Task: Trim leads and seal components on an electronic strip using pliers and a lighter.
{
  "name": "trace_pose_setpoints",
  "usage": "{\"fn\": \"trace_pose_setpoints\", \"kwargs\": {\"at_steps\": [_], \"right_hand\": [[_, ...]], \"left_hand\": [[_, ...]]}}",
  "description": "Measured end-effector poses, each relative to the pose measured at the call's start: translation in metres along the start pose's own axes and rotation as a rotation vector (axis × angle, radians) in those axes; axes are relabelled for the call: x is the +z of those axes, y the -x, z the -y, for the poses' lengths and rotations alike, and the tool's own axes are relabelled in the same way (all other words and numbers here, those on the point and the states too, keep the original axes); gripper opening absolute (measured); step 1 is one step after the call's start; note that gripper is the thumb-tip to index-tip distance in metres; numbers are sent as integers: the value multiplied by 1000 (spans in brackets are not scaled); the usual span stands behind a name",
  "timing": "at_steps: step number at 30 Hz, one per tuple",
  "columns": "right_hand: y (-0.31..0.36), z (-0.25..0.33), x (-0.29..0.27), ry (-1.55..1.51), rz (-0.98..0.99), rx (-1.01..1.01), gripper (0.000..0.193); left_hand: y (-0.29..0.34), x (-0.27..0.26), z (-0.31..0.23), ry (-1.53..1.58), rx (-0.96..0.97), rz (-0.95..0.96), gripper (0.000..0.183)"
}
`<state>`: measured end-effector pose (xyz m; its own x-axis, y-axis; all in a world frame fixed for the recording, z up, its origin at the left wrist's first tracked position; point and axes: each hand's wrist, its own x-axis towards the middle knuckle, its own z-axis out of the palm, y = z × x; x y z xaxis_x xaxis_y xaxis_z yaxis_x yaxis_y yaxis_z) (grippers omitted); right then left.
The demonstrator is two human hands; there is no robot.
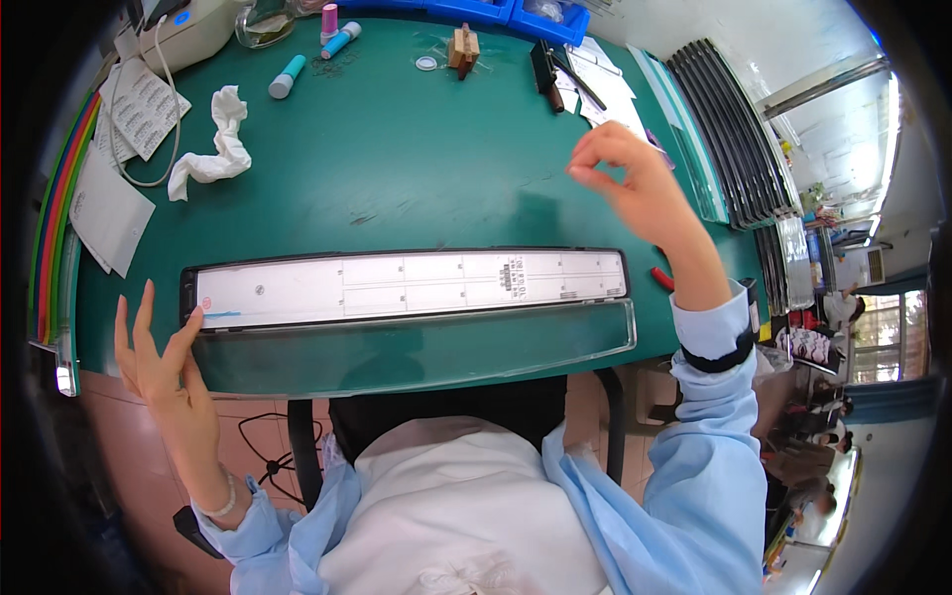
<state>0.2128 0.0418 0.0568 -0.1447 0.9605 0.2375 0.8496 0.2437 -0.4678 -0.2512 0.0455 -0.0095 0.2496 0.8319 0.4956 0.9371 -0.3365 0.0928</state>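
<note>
A long, narrow black case (407, 254) lies across the near part of the green table, with a white printed sheet (397, 286) inside it. Its clear lid (426, 347) is folded out toward me over the table's front edge. At the case's left end is my left hand (164, 372), fingers spread, one fingertip by the corner near a short blue mark. My right hand (630, 183) is raised above the table beyond the case's right end. Its fingers are curled, with thumb and forefinger tips close together; anything small between them cannot be made out.
Crumpled tissue (220, 149) and loose papers (109, 208) lie at left. Glue sticks (288, 77), a wooden block (462, 50) and a stamp (543, 71) sit at the back. Several black cases (734, 129) are stacked at right. A red object (661, 279) lies near my right forearm.
</note>
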Motion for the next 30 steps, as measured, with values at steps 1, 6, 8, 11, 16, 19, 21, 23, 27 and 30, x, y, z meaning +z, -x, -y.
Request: {"fn": "trace_pose_setpoints", "kwargs": {"at_steps": [1, 6, 8, 11, 16, 19, 21, 23, 27, 30], "right_hand": [[-1, -10, 3, -55, 92, -25, 4], [-10, -27, 18, -25, 197, 70, 5], [-15, -29, 20, -111, 222, 37, 7], [-17, -31, 27, 4, 215, 16, 11], [-13, -36, 6, 78, 431, -11, 14], [-18, -34, 8, 30, 385, -87, 15], [-24, -28, 15, -66, 299, -125, 14], [-28, -24, 27, -58, 265, -159, 14], [-30, -28, 38, -51, 302, -101, 15], [-31, -27, 38, -65, 361, -42, 15]], "left_hand": [[1, 0, 2, 19, -2, -3, 42], [3, 7, -2, 5, -19, 2, 40], [3, 7, -1, 23, -26, 20, 40], [4, 8, -1, 53, -10, 7, 39], [4, 10, 0, 69, -2, 14, 37], [3, 9, 2, 70, 8, 15, 36], [3, 9, 2, 72, 16, 12, 35], [3, 8, 2, 82, -6, 12, 35], [3, 11, 2, 80, -4, 7, 34], [3, 11, 1, 70, 4, 15, 33]]}}
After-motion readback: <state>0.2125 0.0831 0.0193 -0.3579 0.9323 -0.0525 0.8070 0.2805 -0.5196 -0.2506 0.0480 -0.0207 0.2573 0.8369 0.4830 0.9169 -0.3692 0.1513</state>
